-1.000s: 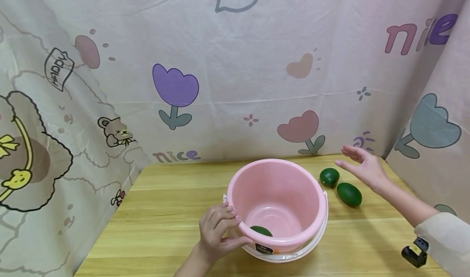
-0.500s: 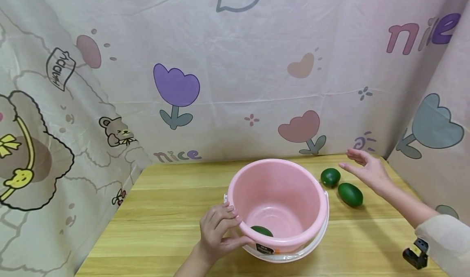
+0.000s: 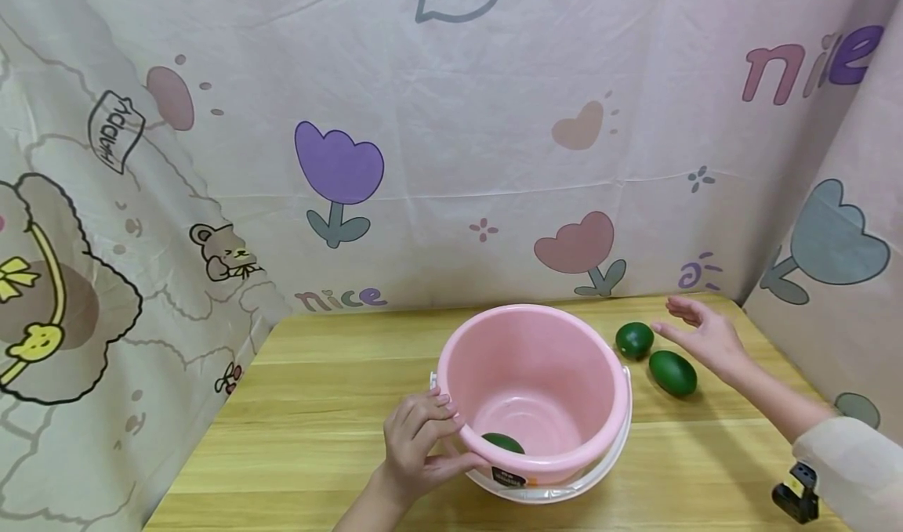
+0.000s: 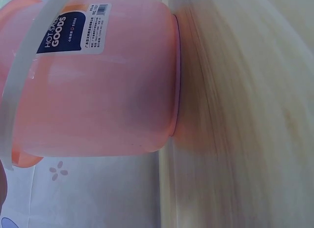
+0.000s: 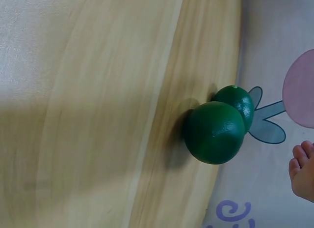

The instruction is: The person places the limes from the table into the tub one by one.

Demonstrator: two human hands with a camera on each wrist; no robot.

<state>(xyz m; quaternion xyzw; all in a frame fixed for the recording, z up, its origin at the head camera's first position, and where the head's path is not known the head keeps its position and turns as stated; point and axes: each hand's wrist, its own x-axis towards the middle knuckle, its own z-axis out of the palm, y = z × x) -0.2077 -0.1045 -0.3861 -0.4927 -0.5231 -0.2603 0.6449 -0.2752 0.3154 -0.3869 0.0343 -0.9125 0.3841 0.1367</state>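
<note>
Cartoon-print curtain behind wooden worktop. Left hand grips pink bucket at rim's 8 o'clock; right hand, fingers parted, holds nothing near two green fruits, bucket's 3 o'clock: probably firm, light, slippery; grasp mid-body.

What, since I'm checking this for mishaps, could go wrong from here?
The nearer green fruit and farther green fruit are rounded and lie close together on the table; if the right hand, poised close by, bumps one, it might roll. The left hand grips the pink bucket at only one side of its rim, so a hard pull could tip it.
</note>
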